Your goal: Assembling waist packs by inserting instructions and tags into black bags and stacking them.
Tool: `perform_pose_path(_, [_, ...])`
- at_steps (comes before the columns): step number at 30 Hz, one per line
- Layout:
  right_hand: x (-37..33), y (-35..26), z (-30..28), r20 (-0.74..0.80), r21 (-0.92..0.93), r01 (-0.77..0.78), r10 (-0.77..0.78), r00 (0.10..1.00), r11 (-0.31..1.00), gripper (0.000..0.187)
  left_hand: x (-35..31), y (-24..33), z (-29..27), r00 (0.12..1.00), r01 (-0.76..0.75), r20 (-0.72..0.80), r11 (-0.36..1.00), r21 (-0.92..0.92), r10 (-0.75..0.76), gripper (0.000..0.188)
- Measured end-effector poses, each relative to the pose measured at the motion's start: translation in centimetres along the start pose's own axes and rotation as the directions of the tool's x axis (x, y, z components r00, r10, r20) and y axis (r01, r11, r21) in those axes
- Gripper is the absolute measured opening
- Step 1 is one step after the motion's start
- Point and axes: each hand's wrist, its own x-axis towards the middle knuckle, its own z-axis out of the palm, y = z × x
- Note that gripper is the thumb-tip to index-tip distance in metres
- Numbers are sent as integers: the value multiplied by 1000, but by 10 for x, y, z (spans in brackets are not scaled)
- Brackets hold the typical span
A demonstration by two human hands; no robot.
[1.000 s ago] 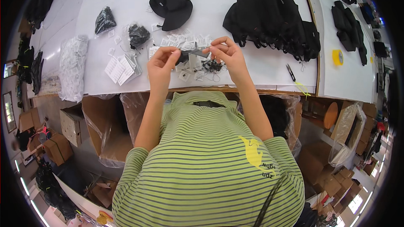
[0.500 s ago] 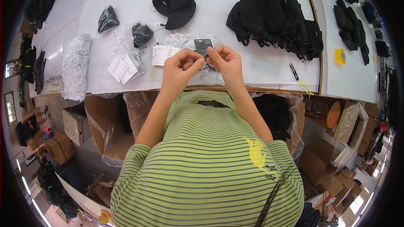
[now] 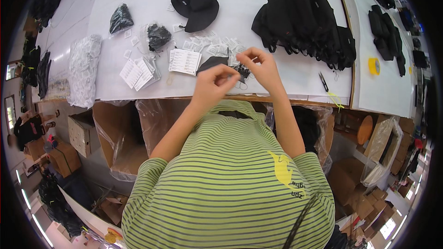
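White worktable [image 3: 258, 0], filling the upper half of the frame; surface covered in pale sheeting; cardboard boxes with plastic liners [image 3: 134, 129] under its near edge, centre left; heap of black fabric pieces [image 3: 307, 18], upper right of centre, well apart from the hands; black hat-shaped piece [image 3: 196, 4], top centre; clear bag of white items [image 3: 83, 69], left edge of table; two small bags of black parts [image 3: 138, 27], upper left; stacks of white printed cards [image 3: 184, 61] and [image 3: 137, 71], centre left, just beside the left hand; yellow tape roll [image 3: 374, 66], right; scissors [image 3: 323, 81] near the table's front edge, right of centre; left hand [image 3: 216, 80], centre, fingers curled shut, pinching a small black tag piece [image 3: 213, 62] that shows above the knuckles; right hand [image 3: 258, 67], just right of it, thumb and forefinger pinched closed on a thin black string bundle [image 3: 241, 70] between the two hands; both hands raised over the table's near edge, nearly touching
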Motion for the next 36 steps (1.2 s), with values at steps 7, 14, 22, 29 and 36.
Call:
perform_pose_path(7, [28,48,26,297,-739,-23,356,886,673,65,-11,-22,41,902,-348,325,923,161,284,10])
perform_pose_path(14, [15,104,15,128,-788,-223,506,853,575,66,-16,-23,41,864,-311,462,934,173,202,12])
perform_pose_path(22, [-29,9,-2,63,-413,-130,170,983,901,39,18,-21,-6,880,-474,245,768,431,406,35])
perform_pose_path(29, [-57,-23,-11,299,-191,-180,232,926,965,20,-2,-16,-24,803,-592,328,724,353,497,22])
perform_pose_path(36, [-65,-53,-14,190,-473,-15,118,975,881,17,-15,0,-26,777,-623,407,677,391,480,29])
